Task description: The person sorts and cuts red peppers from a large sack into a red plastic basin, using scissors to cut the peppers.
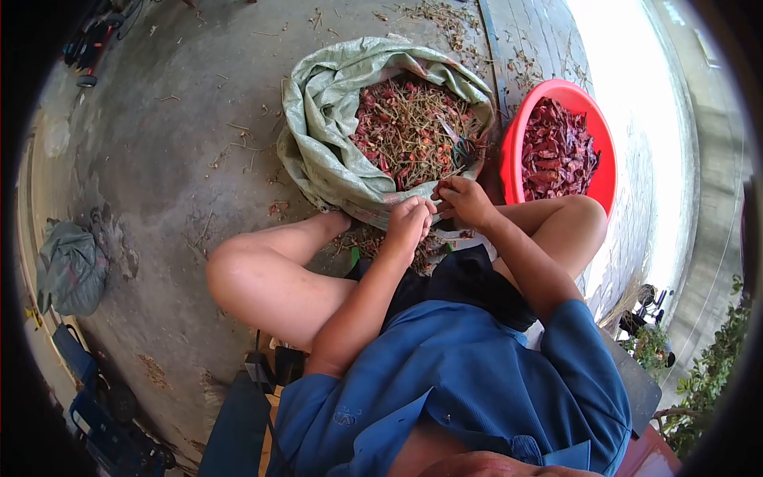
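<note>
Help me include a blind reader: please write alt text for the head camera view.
Seen from above, a person in a blue shirt sits with both hands, left and right, close together at the near edge of an open green sack of dried red pods and stems. Right of it, a red basin holds dark red dried pods.

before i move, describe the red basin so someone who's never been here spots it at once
Find the big pale green sack on the floor. Just right of it, near the person's right knee, is a round red basin of dark red dried pods. Its firm, smooth wall sets it apart from the sack's crumpled sides and stem-strewn heap.
</note>
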The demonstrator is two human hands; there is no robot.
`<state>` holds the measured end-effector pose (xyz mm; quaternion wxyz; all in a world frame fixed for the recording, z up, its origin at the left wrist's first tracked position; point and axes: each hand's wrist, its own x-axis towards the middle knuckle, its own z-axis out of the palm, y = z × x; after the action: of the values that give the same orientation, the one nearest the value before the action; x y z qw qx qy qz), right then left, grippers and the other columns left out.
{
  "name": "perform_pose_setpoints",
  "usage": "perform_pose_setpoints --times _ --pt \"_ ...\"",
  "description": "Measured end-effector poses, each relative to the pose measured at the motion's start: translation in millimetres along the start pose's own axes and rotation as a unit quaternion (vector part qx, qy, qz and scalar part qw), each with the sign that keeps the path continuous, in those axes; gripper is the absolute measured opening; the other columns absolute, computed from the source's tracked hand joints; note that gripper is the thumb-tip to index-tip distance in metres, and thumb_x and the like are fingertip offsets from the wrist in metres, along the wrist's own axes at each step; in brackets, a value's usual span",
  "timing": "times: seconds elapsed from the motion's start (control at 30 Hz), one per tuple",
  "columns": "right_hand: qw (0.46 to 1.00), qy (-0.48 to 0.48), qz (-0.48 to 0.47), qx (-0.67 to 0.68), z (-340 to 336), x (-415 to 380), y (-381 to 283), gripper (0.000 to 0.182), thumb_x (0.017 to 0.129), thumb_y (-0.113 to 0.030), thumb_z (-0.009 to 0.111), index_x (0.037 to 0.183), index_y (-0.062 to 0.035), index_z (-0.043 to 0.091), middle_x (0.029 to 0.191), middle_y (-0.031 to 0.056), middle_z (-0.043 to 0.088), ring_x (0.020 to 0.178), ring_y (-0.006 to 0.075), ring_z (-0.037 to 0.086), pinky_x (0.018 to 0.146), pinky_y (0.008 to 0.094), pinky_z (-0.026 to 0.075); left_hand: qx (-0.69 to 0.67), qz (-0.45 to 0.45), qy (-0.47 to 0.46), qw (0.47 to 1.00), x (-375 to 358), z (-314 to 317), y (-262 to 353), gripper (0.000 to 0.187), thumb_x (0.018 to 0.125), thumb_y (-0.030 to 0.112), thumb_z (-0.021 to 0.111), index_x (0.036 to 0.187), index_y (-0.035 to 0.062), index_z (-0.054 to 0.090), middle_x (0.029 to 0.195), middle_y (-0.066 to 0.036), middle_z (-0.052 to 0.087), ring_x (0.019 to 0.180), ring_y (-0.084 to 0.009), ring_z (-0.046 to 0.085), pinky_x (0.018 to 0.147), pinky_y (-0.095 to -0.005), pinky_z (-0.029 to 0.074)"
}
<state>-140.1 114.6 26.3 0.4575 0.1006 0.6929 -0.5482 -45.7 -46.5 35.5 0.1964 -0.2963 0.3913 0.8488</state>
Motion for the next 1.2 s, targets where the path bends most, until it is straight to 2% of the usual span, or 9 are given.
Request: perform_pose_setpoints --times 0.17,0.5,0.7,0.8,0.9,1.0,1.07,1.13,1.2 --pt "0.991 0.034 -0.052 -0.117 1.6 1.1 2.2 0.017 0.100 -0.014 0.054 0.107 -0.0001 0.062 0.094 0.0081 0.068 0.070 0.0141 0.069 0.062 0.0286 0.057 -0.010 0.005 0.000 1.000 -0.8 1.9 4.5 0.009 0.087 0.008 0.048 0.087 0.0055 0.057 0.064 0.004 0.048 0.050 -0.0045 0.041 0.044 -0.0203 0.030" --pt "0.993 0.053 -0.062 -0.081 1.0 20.1 9.9 0.022 0.100 -0.019 0.056 0.107 0.0000 0.062 0.073 0.0037 0.058 0.053 0.0110 0.056 0.051 0.0271 0.050 -0.021 0.016 -0.007 1.000 0.8 -0.5 5.1 0.009 0.086 0.008 0.048 0.086 0.0054 0.058 0.064 0.004 0.048 0.050 -0.0044 0.041 0.045 -0.0203 0.031" --pt "0.996 0.046 -0.005 -0.070 3.0 16.0 -4.1 0.024 0.101 -0.021 0.055 0.109 0.0003 0.063 0.070 0.0016 0.056 0.057 0.0102 0.057 0.049 0.0266 0.051 -0.018 0.002 -0.002 1.000 0.6 1.1 7.2 0.009 0.086 0.008 0.049 0.086 0.0056 0.057 0.064 0.004 0.048 0.050 -0.0043 0.041 0.044 -0.0202 0.030" --pt "0.997 -0.030 -0.023 -0.063 5.3 5.1 -12.1 0.025 0.101 -0.020 0.054 0.112 0.0006 0.062 0.077 0.0028 0.058 0.066 0.0105 0.060 0.056 0.0273 0.055 -0.029 0.002 -0.006 1.000 1.5 -0.6 6.2 0.009 0.087 0.008 0.049 0.087 0.0054 0.058 0.064 0.004 0.048 0.050 -0.0044 0.041 0.044 -0.0203 0.030" --pt "0.990 -0.097 -0.024 -0.098 6.2 -14.0 -30.4 0.026 0.100 -0.015 0.055 0.119 0.0016 0.058 0.101 0.0087 0.063 0.088 0.0126 0.064 0.070 0.0300 0.060 -0.030 0.009 -0.001 1.000 1.1 -0.4 7.8 0.009 0.087 0.009 0.049 0.087 0.0054 0.058 0.064 0.004 0.049 0.050 -0.0046 0.041 0.044 -0.0204 0.030" --pt "0.989 -0.071 -0.080 -0.098 -4.3 -20.6 -26.3 0.027 0.098 -0.013 0.057 0.120 0.0021 0.057 0.102 0.0083 0.064 0.087 0.0130 0.065 0.070 0.0302 0.060 -0.020 0.005 0.003 1.000 0.4 0.5 9.2 0.009 0.087 0.009 0.049 0.086 0.0052 0.058 0.064 0.004 0.049 0.050 -0.0047 0.041 0.044 -0.0205 0.031" --pt "0.990 -0.058 -0.064 -0.112 -12.5 -28.2 -32.9 0.025 0.097 -0.011 0.058 0.119 0.0008 0.058 0.097 0.0060 0.066 0.083 0.0127 0.065 0.069 0.0276 0.058 -0.017 0.004 0.003 1.000 1.1 -0.4 8.2 0.009 0.087 0.008 0.049 0.087 0.0049 0.058 0.064 0.003 0.049 0.051 -0.0049 0.042 0.045 -0.0206 0.032" --pt "0.980 -0.061 -0.068 -0.178 -16.1 -36.9 -44.4 0.020 0.096 -0.011 0.059 0.113 -0.0005 0.063 0.094 0.0048 0.067 0.080 0.0115 0.065 0.065 0.0245 0.054 -0.017 0.015 -0.001 1.000 1.1 -1.3 6.6 0.010 0.087 0.008 0.049 0.087 0.0049 0.058 0.064 0.004 0.049 0.051 -0.0050 0.042 0.046 -0.0204 0.032" --pt "0.983 -0.076 -0.064 -0.153 -16.1 -46.3 -55.0 0.014 0.095 -0.010 0.062 0.105 -0.0028 0.068 0.093 0.0038 0.069 0.083 0.0105 0.065 0.068 0.0243 0.053 -0.014 0.011 0.006 1.000 1.0 -0.9 6.6 0.010 0.088 0.008 0.049 0.088 0.0048 0.059 0.064 0.004 0.049 0.051 -0.0050 0.042 0.046 -0.0205 0.032"
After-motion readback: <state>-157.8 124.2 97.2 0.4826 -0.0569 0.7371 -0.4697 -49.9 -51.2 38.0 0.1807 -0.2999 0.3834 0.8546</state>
